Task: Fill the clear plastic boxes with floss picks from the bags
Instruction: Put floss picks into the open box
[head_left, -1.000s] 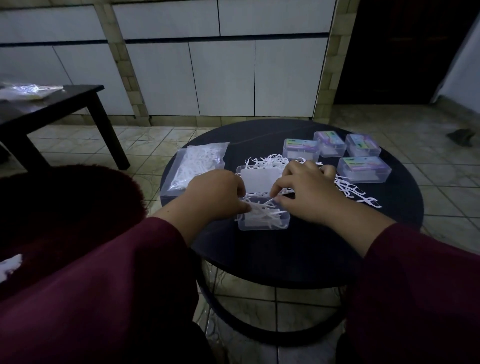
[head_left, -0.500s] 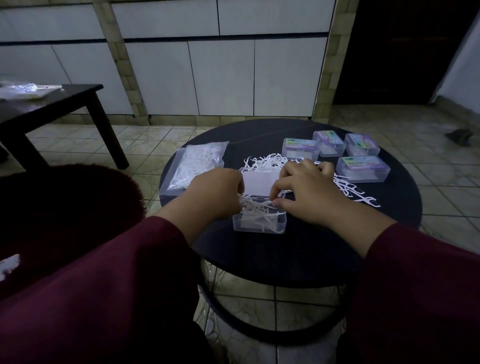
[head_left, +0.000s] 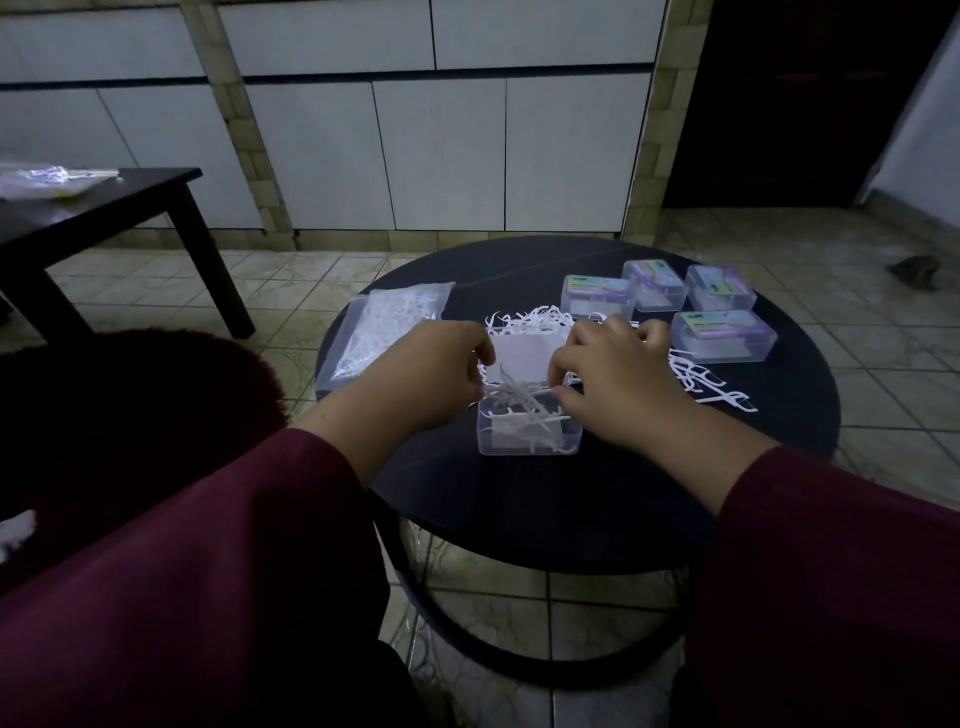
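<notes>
An open clear plastic box (head_left: 527, 444) stands near the front of the round black table (head_left: 571, 499), with several white floss picks (head_left: 522, 408) heaped in it and sticking above its rim. My left hand (head_left: 426, 379) pinches picks at the box's left edge. My right hand (head_left: 618, 374) pinches picks at its right edge. The box's open lid (head_left: 522, 356) lies behind, between my hands. Loose floss picks (head_left: 711, 384) are scattered on the table behind and to the right. A clear bag of floss picks (head_left: 387, 325) lies at the left.
Several closed clear boxes with coloured labels (head_left: 724, 335) stand at the table's back right. A dark low table (head_left: 104, 208) with a plastic bag on it is at the far left. Tiled floor surrounds the round table; white cabinets line the back wall.
The picks between my hands have shifted: both hands pulled slightly apart and up over the box, lifting and spreading the bundle. The box slid a little nearer to me.
</notes>
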